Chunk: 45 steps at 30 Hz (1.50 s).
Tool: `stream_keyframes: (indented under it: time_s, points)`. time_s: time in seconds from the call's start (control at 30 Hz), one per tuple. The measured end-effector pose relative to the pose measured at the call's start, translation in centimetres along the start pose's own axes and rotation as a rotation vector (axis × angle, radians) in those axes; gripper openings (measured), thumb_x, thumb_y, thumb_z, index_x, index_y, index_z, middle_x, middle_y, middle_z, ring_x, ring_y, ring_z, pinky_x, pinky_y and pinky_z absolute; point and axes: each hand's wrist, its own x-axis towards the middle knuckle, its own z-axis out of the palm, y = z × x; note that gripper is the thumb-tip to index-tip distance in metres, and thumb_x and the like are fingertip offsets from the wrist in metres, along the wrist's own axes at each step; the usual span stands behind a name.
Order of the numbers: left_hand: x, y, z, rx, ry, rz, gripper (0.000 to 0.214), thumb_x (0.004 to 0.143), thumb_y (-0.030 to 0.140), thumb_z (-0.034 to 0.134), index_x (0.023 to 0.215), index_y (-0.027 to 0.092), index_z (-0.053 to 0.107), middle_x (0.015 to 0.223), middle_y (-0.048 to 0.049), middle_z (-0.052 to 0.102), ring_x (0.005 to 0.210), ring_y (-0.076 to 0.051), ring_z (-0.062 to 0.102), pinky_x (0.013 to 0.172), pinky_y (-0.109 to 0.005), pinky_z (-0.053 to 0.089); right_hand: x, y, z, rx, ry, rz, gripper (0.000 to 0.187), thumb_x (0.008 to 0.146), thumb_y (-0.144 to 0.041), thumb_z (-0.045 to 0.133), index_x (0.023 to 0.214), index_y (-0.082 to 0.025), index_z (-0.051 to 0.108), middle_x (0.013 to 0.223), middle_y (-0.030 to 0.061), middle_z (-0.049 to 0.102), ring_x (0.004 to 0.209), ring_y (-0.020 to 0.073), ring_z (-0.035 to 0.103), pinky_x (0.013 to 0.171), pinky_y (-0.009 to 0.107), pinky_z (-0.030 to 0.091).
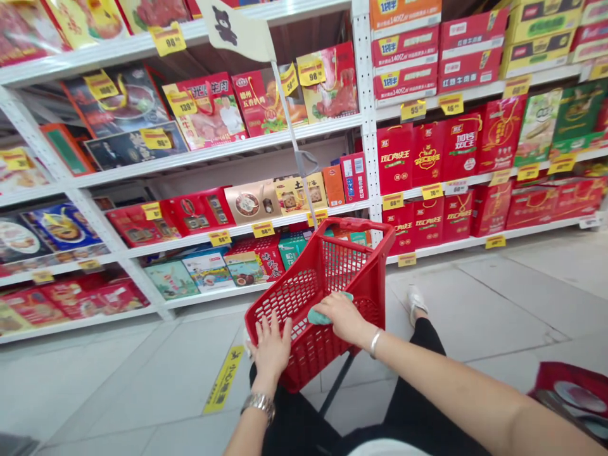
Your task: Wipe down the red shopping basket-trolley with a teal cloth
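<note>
Left hand [270, 350]: fingers spread, flat on the basket's mesh.
Right hand [339, 318]: lying over teal item [324, 315]; grip cannot be told.
Teal item: inside basket's near edge.
Red plastic shopping basket [354, 223]: under both hands.
White steel shelving [365, 114]: beyond basket, carrying red gift boxes [412, 158].

Silver watch [259, 404] on L wrist, thin bangle [375, 342] on R, blk trousers [418, 392], wht shoe [416, 303]
</note>
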Motion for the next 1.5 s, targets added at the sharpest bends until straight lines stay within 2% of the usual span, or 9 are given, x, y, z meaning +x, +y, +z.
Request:
stream_keyframes:
  time_s: [0.13, 0.33, 0.57, 0.77, 0.93, 1.1, 1.2, 1.33, 1.5]
  points:
    - [0.6, -3.4, 0.6, 0.047, -0.027, 0.074, 0.065, 0.098, 0.055, 0.028, 0.156, 0.025, 0.036, 0.163, -0.0162, 0.034, 0.152, -0.038, 0.027, 0.113, -0.072, 0.028, -2.4, 0.4, -0.8, -0.05, 0.051, -0.155, 0.035, 0.1, -0.015, 0.052, 0.131, -0.029, 0.062, 0.127, 0.006, 0.068, 0.108, 0.0196, 0.059, 0.093, 0.035, 0.042]
    - [2.5, -7.7, 0.8, 0.065, -0.065, 0.127, 0.064, 0.097, 0.055, 0.031, 0.155, 0.029, 0.036, 0.164, -0.0129, 0.034, 0.154, -0.036, 0.023, 0.115, -0.07, 0.026, -4.9, 4.6, -4.2, -0.158, 0.094, -0.185, 0.041, 0.098, -0.007, 0.05, 0.132, -0.026, 0.063, 0.132, 0.0082, 0.068, 0.114, 0.0197, 0.06, 0.101, 0.04, 0.04]
    - [3.2, -8.6, -0.4, 0.022, -0.131, 0.101, 0.059, 0.099, 0.05, 0.029, 0.153, 0.031, 0.04, 0.165, -0.0094, 0.032, 0.154, -0.036, 0.021, 0.115, -0.072, 0.024, -9.6, 9.4, -10.2, -0.304, 0.201, -0.095, 0.053, 0.092, -0.001, 0.044, 0.133, -0.029, 0.064, 0.131, 0.0071, 0.07, 0.12, 0.022, 0.058, 0.103, 0.044, 0.039]
    - [3.1, -7.7, -1.5, 0.011, -0.18, 0.116, 0.058, 0.099, 0.046, 0.028, 0.153, 0.029, 0.042, 0.165, -0.0072, 0.031, 0.155, -0.033, 0.018, 0.118, -0.071, 0.021, -10.9, 13.3, -14.3, -0.438, 0.334, 0.198, 0.051, 0.087, 0.002, 0.044, 0.12, -0.026, 0.07, 0.119, 0.0086, 0.074, 0.1, 0.0268, 0.063, 0.088, 0.044, 0.043]
    - [3.2, -7.3, -1.9, 0.0, -0.152, 0.113, 0.059, 0.098, 0.045, 0.03, 0.154, 0.028, 0.038, 0.164, -0.0078, 0.033, 0.155, -0.031, 0.021, 0.119, -0.068, 0.024, -6.6, 6.7, -11.2, -0.291, 0.397, 0.023, 0.044, 0.092, -0.002, 0.044, 0.123, -0.024, 0.067, 0.123, 0.0087, 0.071, 0.102, 0.027, 0.062, 0.088, 0.043, 0.043]
    - [3.1, -7.4, -1.6, 0.04, -0.145, 0.127, 0.057, 0.099, 0.041, 0.03, 0.154, 0.028, 0.039, 0.164, -0.006, 0.032, 0.155, -0.03, 0.02, 0.118, -0.068, 0.026, -0.7, -5.0, -4.3, -0.155, 0.181, -0.206, 0.023, 0.104, -0.023, 0.048, 0.121, -0.026, 0.063, 0.121, 0.0033, 0.07, 0.097, 0.0214, 0.06, 0.085, 0.039, 0.043]
    - [3.0, -7.7, -1.2, 0.028, -0.142, 0.153, 0.057, 0.098, 0.039, 0.03, 0.154, 0.027, 0.039, 0.164, -0.0073, 0.033, 0.155, -0.031, 0.021, 0.116, -0.07, 0.025, 1.0, -8.7, -0.8, -0.143, 0.085, -0.261, 0.014, 0.103, -0.026, 0.052, 0.111, -0.027, 0.064, 0.106, 0.0008, 0.071, 0.087, 0.0191, 0.059, 0.077, 0.036, 0.042]
    - [3.1, -8.1, -1.0, -0.027, -0.142, 0.114, 0.06, 0.099, 0.042, 0.029, 0.155, 0.025, 0.036, 0.164, -0.008, 0.031, 0.155, -0.03, 0.019, 0.118, -0.07, 0.021, 0.3, -7.5, 0.2, -0.152, -0.004, -0.248, 0.015, 0.102, -0.024, 0.053, 0.111, -0.025, 0.064, 0.106, 0.0034, 0.071, 0.089, 0.0201, 0.058, 0.079, 0.036, 0.041]
    - [3.3, -8.7, -1.0, -0.07, -0.122, 0.101, 0.061, 0.098, 0.045, 0.03, 0.155, 0.023, 0.038, 0.163, -0.0091, 0.033, 0.155, -0.03, 0.022, 0.119, -0.066, 0.023, -3.0, -0.2, -4.1, -0.178, 0.033, -0.164, 0.027, 0.098, -0.01, 0.053, 0.117, -0.025, 0.066, 0.115, 0.0067, 0.072, 0.094, 0.02, 0.06, 0.084, 0.038, 0.041]
